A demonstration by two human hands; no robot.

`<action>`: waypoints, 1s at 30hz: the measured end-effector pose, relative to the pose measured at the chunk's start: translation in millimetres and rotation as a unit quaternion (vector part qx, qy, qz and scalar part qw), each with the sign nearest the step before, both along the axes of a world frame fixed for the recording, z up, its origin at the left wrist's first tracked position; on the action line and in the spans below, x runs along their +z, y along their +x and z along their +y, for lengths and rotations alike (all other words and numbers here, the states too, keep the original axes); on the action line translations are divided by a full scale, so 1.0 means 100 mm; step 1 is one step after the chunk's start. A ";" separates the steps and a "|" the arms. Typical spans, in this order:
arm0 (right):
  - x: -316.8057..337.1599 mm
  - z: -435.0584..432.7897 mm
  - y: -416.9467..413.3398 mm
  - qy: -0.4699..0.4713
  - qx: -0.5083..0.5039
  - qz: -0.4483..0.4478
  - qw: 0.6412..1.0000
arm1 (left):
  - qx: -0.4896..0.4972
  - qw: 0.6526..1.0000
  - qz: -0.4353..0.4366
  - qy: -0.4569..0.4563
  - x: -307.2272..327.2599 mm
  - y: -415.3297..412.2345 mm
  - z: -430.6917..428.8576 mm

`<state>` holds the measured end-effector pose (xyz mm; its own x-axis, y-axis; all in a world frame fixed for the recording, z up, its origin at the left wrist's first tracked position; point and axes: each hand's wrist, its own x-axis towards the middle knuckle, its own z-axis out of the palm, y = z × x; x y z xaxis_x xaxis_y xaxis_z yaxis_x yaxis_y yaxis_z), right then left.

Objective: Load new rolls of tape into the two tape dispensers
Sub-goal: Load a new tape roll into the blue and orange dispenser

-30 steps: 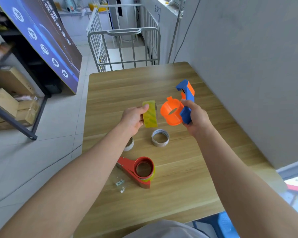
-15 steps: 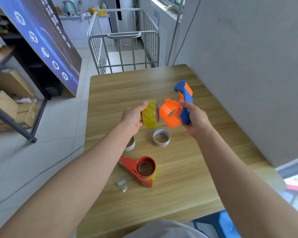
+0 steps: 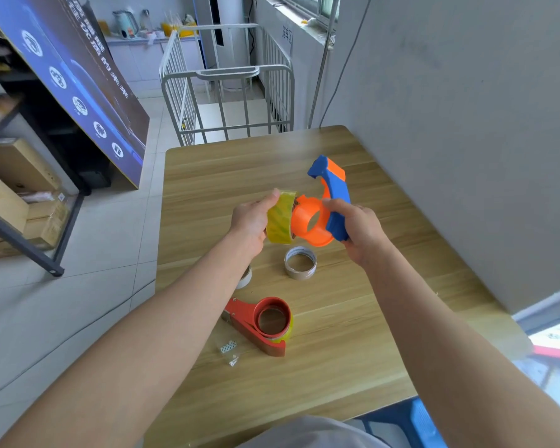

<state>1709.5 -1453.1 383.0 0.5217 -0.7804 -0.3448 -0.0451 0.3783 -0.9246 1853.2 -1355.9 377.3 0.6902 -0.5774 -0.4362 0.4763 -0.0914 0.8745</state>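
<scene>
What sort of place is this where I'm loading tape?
Likely a packing or storage room: cardboard boxes on a metal rack at left, a wire roll cage beyond the wooden table, and a printed display board leaning nearby.

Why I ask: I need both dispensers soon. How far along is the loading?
Done, apparently: the red dispenser carries a yellowish roll. In hand: left hand holds the yellow roll at the blue-orange dispenser, gripped by right hand. Left: seating that roll.
</scene>
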 end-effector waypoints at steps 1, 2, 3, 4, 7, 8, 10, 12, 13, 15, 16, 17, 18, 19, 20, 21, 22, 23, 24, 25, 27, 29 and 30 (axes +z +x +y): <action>0.00 0.00 0.00 -0.001 -0.001 0.002 1.000 | -0.001 1.000 -0.001 0.001 0.00 0.00 0.00; 0.00 0.00 0.00 -0.001 -0.002 0.003 1.000 | -0.001 1.000 0.001 0.002 0.01 0.00 0.00; -0.01 0.00 0.00 -0.002 -0.003 0.004 1.000 | -0.001 1.000 0.001 0.004 0.02 0.01 0.00; -0.01 0.00 0.00 -0.002 -0.005 0.004 1.000 | -0.001 1.000 0.000 0.008 0.02 0.01 0.00; -0.02 -0.02 0.00 0.000 -0.019 0.006 1.000 | -0.004 1.000 -0.013 0.020 0.02 0.03 0.02; -0.02 -0.02 0.01 0.002 -0.025 0.006 1.000 | -0.006 1.000 -0.018 0.023 0.02 0.03 0.03; -0.03 -0.03 0.01 0.006 -0.035 0.007 0.999 | -0.017 0.999 -0.025 0.019 0.02 0.03 0.04; -0.03 -0.02 0.02 0.008 -0.040 0.007 0.999 | -0.042 0.999 -0.027 -0.001 0.02 0.00 0.05; -0.04 -0.02 0.03 0.008 -0.041 0.007 0.999 | -0.060 0.998 -0.034 -0.009 0.02 -0.01 0.06; -0.05 -0.02 0.04 0.008 -0.042 0.007 0.999 | -0.088 0.994 -0.056 -0.019 0.03 -0.04 0.07; -0.05 -0.01 0.04 0.009 -0.042 0.008 0.999 | -0.095 0.993 -0.061 -0.024 0.04 -0.05 0.08; -0.06 -0.02 0.04 0.011 -0.043 0.009 0.999 | -0.097 0.993 -0.062 -0.030 0.05 -0.06 0.08; -0.06 -0.02 0.04 0.013 -0.043 0.009 0.999 | -0.098 0.993 -0.059 -0.037 0.05 -0.07 0.08; -0.06 -0.02 0.03 0.015 -0.043 0.010 0.999 | -0.101 0.992 -0.059 -0.043 0.05 -0.08 0.09; -0.06 -0.02 0.03 0.016 -0.043 0.010 0.999 | -0.106 0.991 -0.059 -0.047 0.05 -0.08 0.10; -0.06 -0.02 0.02 0.017 -0.043 0.010 0.999 | -0.110 0.991 -0.059 -0.052 0.05 -0.09 0.10; -0.06 -0.02 0.02 0.017 -0.044 0.011 0.999 | -0.107 0.991 -0.055 -0.056 0.04 -0.09 0.10; -0.06 -0.03 0.01 0.017 -0.046 0.011 0.999 | -0.097 0.992 -0.049 -0.060 0.04 -0.09 0.09; -0.06 -0.03 0.00 0.017 -0.047 0.011 0.999 | -0.079 0.994 -0.040 -0.062 0.04 -0.10 0.08; -0.06 -0.03 0.00 0.017 -0.048 0.010 0.999 | -0.055 0.996 -0.031 -0.059 0.04 -0.09 0.07; -0.06 -0.02 -0.01 0.012 -0.040 0.011 0.999 | -0.012 0.999 -0.007 -0.042 0.03 -0.09 0.03; -0.07 -0.01 -0.02 -0.003 -0.024 0.014 1.000 | 0.001 0.999 0.019 -0.045 0.03 -0.08 0.02; -0.07 -0.01 -0.03 -0.011 -0.016 0.014 1.000 | -0.006 0.998 0.028 -0.058 0.03 -0.09 0.02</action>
<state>1706.8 -1453.9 376.1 0.4866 -0.8042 -0.3414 -0.0594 0.3594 -0.9313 1844.0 -1353.9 380.6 0.6596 -0.6345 -0.4029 0.5238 0.0035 0.8518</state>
